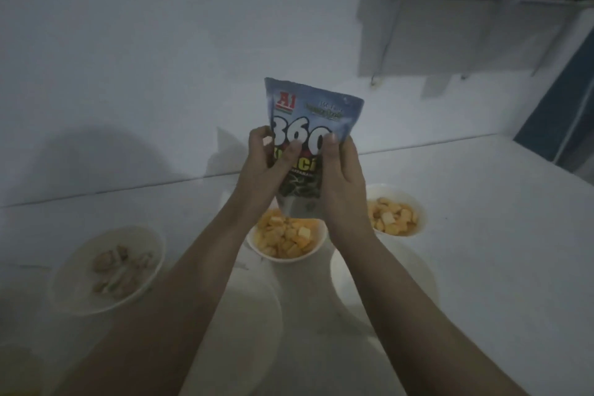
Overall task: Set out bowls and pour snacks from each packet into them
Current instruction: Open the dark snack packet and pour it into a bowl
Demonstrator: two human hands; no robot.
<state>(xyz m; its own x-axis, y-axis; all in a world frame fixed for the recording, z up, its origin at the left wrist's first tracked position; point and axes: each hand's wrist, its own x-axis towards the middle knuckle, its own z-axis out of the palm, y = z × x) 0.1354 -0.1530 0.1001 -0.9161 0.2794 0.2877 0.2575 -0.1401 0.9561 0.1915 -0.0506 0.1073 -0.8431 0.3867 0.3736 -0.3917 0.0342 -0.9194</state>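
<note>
Packet held upright in both hands above the filled bowls, top apparently still sealed.

Blue glossy foil snack packet printed "360" [310, 125] is pinched at mid-height by left hand [266, 167] and right hand [342, 180], thumbs pressed on the front face, fingers curled behind; both grips closed on the packet. It is held over the middle white bowl of orange cube snacks [286, 239]. A second white bowl of orange cubes [393, 214] sits to the right, a white bowl of brown pieces [111, 267] to the left, two seemingly empty white bowls [244, 331] [382, 270] nearer on the white table [482, 235]. Risk as judged: a sudden tear would scatter contents into the already filled middle bowl; dim light makes aiming harder.
</note>
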